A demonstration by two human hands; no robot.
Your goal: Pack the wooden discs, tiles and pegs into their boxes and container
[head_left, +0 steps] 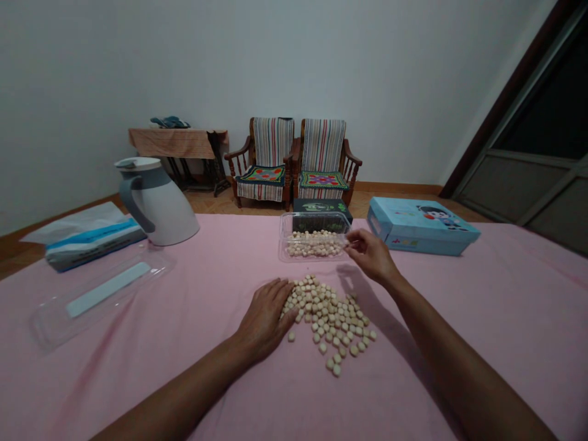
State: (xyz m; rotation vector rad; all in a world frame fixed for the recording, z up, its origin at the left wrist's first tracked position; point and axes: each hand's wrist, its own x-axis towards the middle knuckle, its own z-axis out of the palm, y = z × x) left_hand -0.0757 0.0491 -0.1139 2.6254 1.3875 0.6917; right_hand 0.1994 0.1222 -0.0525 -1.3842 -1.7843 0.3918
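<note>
A loose heap of small, pale, rounded-square pieces (331, 315) lies on the pink cloth in front of me. Along the heap's left side rests my left hand (269, 309), palm down, fingers stretched out and touching the pieces. Beyond the heap stands a clear plastic container (285, 245) with many similar pieces (315, 243) in it. My right hand (367, 251) is at the container's right side, thumb and fingers closed on its edge. Its fingertips are partly hidden, so a small piece between them cannot be ruled out.
A black box (321, 207) stands behind the container, a light blue box (420, 223) to its right. On the left are a white-and-grey jug (163, 208), a pack of tissues (96, 245) and a clear plastic lid (108, 291). Two chairs (273, 150) stand beyond the pink-covered table (193, 373).
</note>
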